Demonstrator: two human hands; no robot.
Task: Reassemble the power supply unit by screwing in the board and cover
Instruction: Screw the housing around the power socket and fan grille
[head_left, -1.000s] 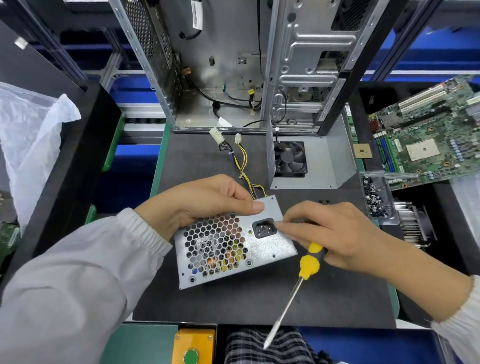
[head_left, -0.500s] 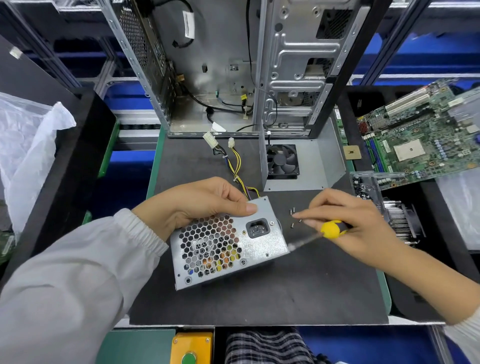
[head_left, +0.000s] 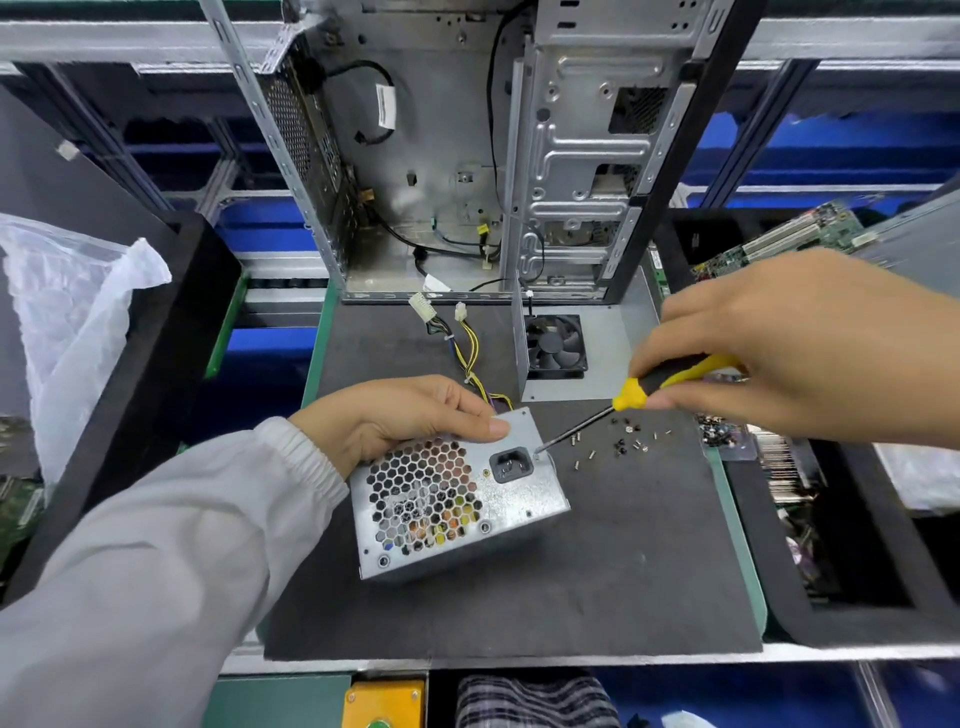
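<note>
Plastic, thin and white, fills the black bin (head_left: 156, 322) on the left as one bag (head_left: 67, 332). One left hand (head_left: 400, 415) clamps the top edge of one silver metal power supply box (head_left: 457, 499) on the dark bench mat (head_left: 623, 571). One yellow-and-black screwdriver (head_left: 639, 392), pinched in the right hand (head_left: 795, 348), touches its tip by the box's socket. About a dozen small loose screws (head_left: 623, 441) lie just beside. One black tray (head_left: 883, 613) holds computer parts.

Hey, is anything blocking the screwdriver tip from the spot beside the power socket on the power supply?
Nothing visible does. The right hand holds the screwdriver with its tip already at the power supply unit, just right of the power socket. The left hand grips the far edge, clear of that spot.
</note>
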